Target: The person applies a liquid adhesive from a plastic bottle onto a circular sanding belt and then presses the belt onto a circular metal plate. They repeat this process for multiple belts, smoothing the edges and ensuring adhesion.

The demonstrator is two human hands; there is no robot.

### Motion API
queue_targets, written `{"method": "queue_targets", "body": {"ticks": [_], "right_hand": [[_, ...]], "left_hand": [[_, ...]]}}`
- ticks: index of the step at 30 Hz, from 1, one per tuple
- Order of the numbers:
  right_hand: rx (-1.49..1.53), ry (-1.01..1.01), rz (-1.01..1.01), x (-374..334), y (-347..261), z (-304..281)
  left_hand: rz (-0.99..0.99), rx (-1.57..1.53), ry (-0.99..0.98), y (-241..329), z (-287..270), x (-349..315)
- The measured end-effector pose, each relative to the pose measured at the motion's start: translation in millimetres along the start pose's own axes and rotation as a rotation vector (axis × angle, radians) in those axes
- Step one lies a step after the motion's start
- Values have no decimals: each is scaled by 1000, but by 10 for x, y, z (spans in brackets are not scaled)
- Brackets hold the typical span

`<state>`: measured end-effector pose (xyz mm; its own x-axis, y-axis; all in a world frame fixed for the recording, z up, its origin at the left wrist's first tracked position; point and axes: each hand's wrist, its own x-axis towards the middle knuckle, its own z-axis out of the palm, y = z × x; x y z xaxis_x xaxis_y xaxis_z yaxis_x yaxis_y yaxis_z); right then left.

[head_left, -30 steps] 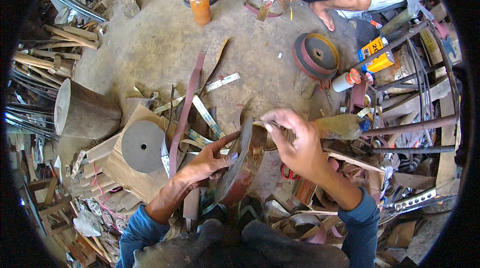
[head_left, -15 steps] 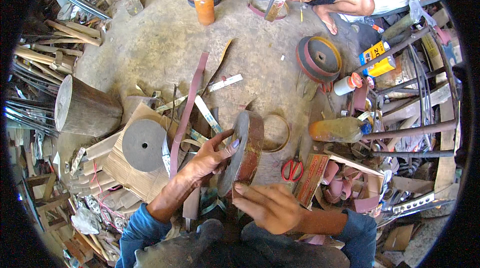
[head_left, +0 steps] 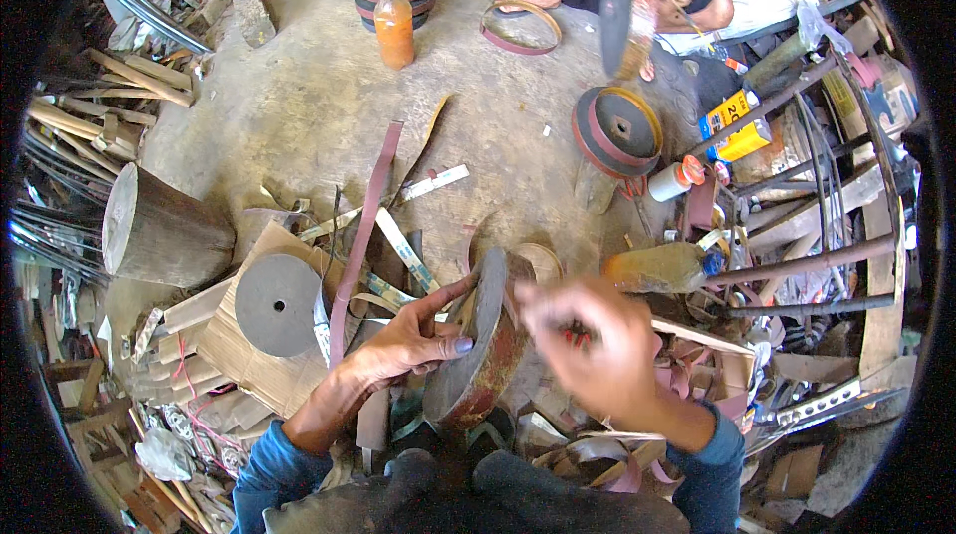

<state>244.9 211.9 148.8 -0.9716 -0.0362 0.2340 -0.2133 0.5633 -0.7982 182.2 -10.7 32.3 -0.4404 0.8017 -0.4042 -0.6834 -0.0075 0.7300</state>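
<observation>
My left hand point(head_left: 410, 347) grips a thick sanding wheel point(head_left: 482, 360), thumb on its dark grey face and fingers at the far edge. The wheel stands on edge, tilted, just above my lap, showing a worn reddish-brown rim. Close to the rim's right side is my right hand point(head_left: 593, 350), smeared by motion; I cannot tell whether its fingers touch the rim or hold anything. Behind the wheel a ring-shaped band point(head_left: 539, 267) lies partly hidden on the floor. Red-handled scissors point(head_left: 576, 335) are mostly covered by my right hand.
A grey disc point(head_left: 280, 305) lies on cardboard point(head_left: 236, 345) at left, beside a long reddish strip point(head_left: 364, 245). A wooden stump point(head_left: 169, 225) stands farther left. At right are a yellowish bottle point(head_left: 652, 268) and banded wheels point(head_left: 619, 133). Another person sits far right with a raised wheel point(head_left: 629, 11).
My right hand has moved up and right along the rim and is now blurred. The other person's wheel has risen away from the ring on the floor. The view has shifted slightly.
</observation>
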Motion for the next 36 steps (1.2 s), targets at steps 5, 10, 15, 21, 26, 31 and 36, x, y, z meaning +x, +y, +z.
{"method": "queue_targets", "body": {"ticks": [5, 10, 15, 21, 26, 31, 36], "right_hand": [[-4, 149, 92, 131, -5, -151], [32, -28, 4, 341, 318, -109], [-169, -246, -215, 72, 322, -142], [-254, -261, -373, -231, 256, 22], [-289, -756, -159, -421, 122, -26], [8, 197, 65, 39, 379, -121], [217, -66, 212, 549, 745, -68]], "left_hand": [[-46, -6, -40, 12, -4, 58], [59, 398, 146, 106, 91, -22], [141, 520, 308, 236, 114, -78], [129, 573, 392, 348, 135, -74], [171, 556, 387, 382, 158, -101], [174, 368, 203, 410, 211, -102], [49, 271, 99, 438, 212, -157]]}}
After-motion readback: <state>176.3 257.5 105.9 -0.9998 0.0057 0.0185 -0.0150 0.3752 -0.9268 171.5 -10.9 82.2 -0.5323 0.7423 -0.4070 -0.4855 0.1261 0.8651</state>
